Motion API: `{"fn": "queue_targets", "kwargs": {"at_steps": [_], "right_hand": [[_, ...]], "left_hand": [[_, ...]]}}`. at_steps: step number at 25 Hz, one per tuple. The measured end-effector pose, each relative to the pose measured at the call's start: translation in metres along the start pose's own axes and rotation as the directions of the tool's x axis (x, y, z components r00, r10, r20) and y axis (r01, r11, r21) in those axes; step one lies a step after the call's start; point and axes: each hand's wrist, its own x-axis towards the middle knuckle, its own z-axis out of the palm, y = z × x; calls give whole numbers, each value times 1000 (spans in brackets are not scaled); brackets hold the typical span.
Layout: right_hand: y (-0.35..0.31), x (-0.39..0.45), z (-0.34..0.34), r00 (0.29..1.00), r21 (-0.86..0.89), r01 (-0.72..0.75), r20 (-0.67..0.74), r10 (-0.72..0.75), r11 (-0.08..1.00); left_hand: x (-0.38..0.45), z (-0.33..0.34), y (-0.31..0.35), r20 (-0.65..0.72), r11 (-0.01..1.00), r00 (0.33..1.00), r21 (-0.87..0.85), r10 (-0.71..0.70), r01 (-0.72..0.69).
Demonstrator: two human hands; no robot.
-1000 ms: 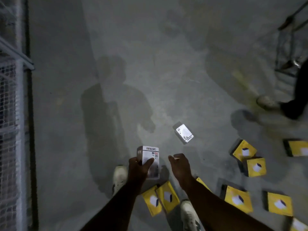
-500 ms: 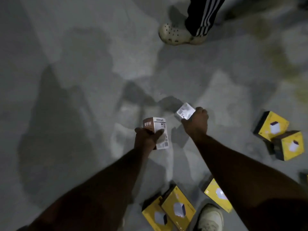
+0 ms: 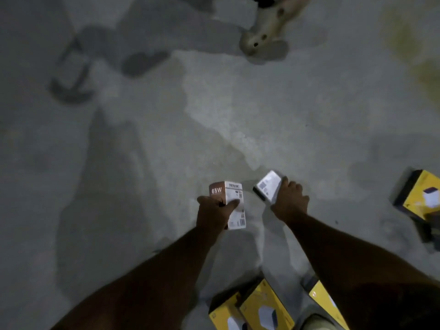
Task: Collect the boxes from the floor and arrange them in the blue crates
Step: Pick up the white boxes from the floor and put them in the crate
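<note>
A white box marked 65W (image 3: 229, 203) is held upright in the left hand (image 3: 214, 214), the thumb laid across its printed face and the other fingers wrapped behind it, out of sight. A second white box (image 3: 269, 188) is gripped at its near end by the right hand (image 3: 289, 202); the fingers are curled over its far edge, and the box juts out tilted beyond the knuckles, toward the left hand. Whether this box is clear of the concrete floor (image 3: 166, 139) cannot be told, as the view is dim and blurred. Below the wrists, near the bottom edge, two yellow boxes (image 3: 259, 308) are seen lying side by side, with a third yellow box (image 3: 321, 298) just beside the right forearm. Another yellow box (image 3: 421, 196) lies well to the right of the right-hand fingers. A pale shoe (image 3: 266, 29) is seen far beyond the fingertips.
</note>
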Motion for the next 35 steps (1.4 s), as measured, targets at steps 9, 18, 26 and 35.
{"fn": "queue_targets", "kwargs": {"at_steps": [9, 18, 26, 35], "right_hand": [[-81, -142, -150, 953, 923, -198, 260, -157, 329], [-159, -364, -443, 636, 962, -161, 273, -722, 222], [-264, -526, -561, 352, 936, -240, 332, -875, 259], [-433, -655, -579, 222, 930, -56, 367, -903, 364]], "left_hand": [[-137, -110, 101, -266, 935, 956, -353, -127, 26], [-404, -285, 277, -110, 832, 983, -525, 146, -182], [-566, -438, 295, -178, 696, 940, -634, 292, -336], [-622, -605, 261, -543, 529, 815, -639, 204, -558]]}}
